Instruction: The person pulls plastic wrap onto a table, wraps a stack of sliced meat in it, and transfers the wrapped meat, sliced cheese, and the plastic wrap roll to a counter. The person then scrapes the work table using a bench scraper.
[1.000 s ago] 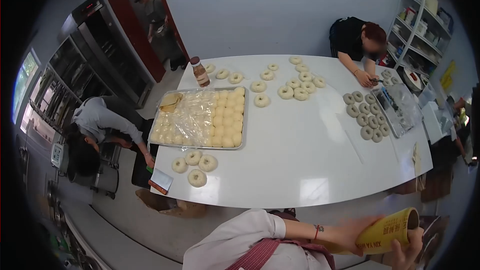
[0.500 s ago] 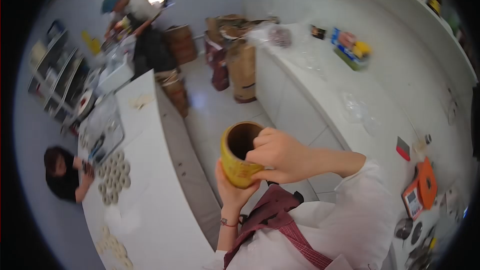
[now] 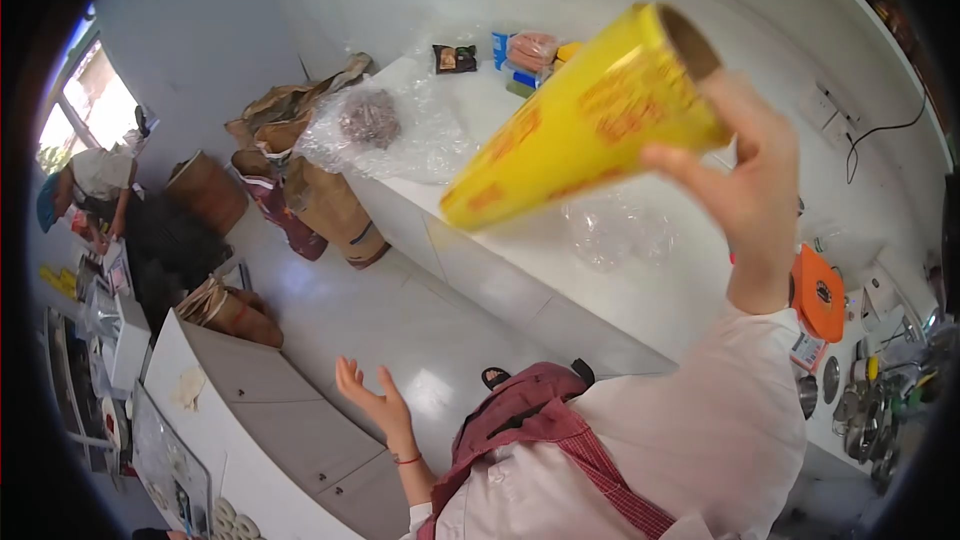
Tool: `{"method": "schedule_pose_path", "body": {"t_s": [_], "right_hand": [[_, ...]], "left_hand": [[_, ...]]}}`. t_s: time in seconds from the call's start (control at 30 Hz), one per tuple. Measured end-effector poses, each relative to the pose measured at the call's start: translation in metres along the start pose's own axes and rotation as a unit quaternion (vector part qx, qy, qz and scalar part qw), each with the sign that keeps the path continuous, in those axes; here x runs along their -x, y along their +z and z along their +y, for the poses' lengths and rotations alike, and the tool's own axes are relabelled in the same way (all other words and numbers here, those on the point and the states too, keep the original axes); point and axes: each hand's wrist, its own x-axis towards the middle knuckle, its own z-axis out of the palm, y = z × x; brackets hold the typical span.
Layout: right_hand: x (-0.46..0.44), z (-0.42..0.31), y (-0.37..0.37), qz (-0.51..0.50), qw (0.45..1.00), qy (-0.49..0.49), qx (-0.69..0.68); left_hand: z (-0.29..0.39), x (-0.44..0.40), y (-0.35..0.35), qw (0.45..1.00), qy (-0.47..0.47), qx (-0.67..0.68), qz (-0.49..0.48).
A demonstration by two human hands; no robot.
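Note:
A yellow roll of cling film (image 3: 590, 125) with red print and a hollow cardboard core is tilted in the air above the right-hand counter. My right hand (image 3: 750, 175) grips it by its upper right end, thumb on the near side and part of the fingers hidden at the core opening. Lower down, my left hand (image 3: 380, 405) is raised over the floor with its fingers spread, holding nothing. The roll hides part of the counter and the packages behind it.
On the right counter (image 3: 640, 300) lie a clear plastic bag (image 3: 430, 130), a dark packet (image 3: 455, 59) and an orange scale (image 3: 818, 295). Paper sacks (image 3: 335, 210) stand at its far end. Left are a cabinet (image 3: 290, 390), ring-shaped dough pieces (image 3: 232, 520) and another person (image 3: 100, 180).
The view has swung right. The roll has gone from upright between both hands to raised and tilted in my right hand alone. My left hand has let go and moved away.

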Motion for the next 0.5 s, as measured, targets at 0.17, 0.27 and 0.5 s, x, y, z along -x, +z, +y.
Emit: {"method": "schedule_pose_path", "body": {"t_s": [0.17, 0.27, 0.5], "right_hand": [[-0.070, 0.092, 0.001, -0.045, 0.978, 0.150, 0.138], [-0.096, 0.185, 0.022, -0.045, 0.962, 0.184, 0.198], [-0.097, 0.351, 0.044, -0.047, 0.938, 0.244, 0.242]], "left_hand": [[-0.046, 0.004, -0.010, 0.995, -0.090, -0.036, -0.016], [-0.075, 0.004, -0.023, 0.986, -0.118, -0.109, -0.044], [-0.099, -0.029, -0.025, 0.975, -0.152, -0.134, -0.095]]}}
